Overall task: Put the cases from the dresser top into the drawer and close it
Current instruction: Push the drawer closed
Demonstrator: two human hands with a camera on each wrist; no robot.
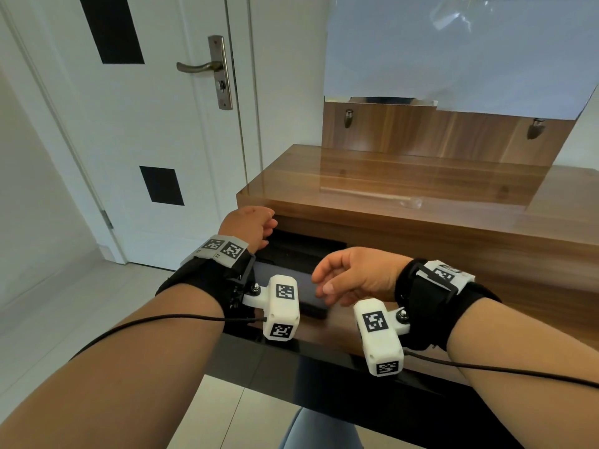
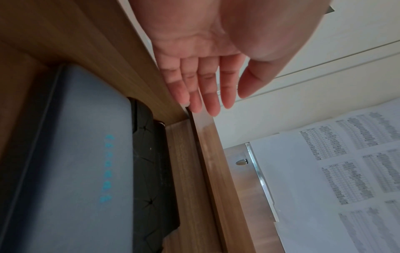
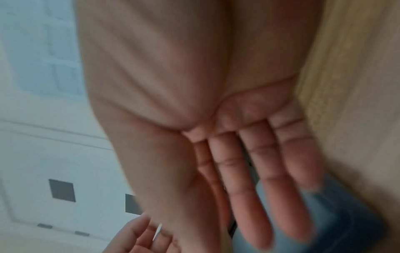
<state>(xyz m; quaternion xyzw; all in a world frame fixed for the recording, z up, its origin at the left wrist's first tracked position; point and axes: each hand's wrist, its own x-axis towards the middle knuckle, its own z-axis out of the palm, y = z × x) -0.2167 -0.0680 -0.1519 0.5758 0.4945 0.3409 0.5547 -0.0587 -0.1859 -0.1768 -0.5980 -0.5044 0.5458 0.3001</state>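
Head view: grey case (image 1: 308, 286) lies flat in the open drawer (image 1: 324, 332), partly over a black quilted case (image 2: 151, 171) toward the drawer's back. Left hand (image 1: 251, 226) hovers at the dresser top's (image 1: 405, 179) front-left corner, fingers relaxed, holding nothing. Right hand (image 1: 353, 275) hangs above the grey case, fingers loose, empty. White door (image 1: 136, 124) stands left of the dresser.

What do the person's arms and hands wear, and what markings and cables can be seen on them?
Both forearms are bare, without sleeves. The left hand and right hand wear no gloves. Each wrist carries a black strap, a white band with black square-pattern tags and a white boxy camera bearing similar tags. A thin black cable runs from each camera.
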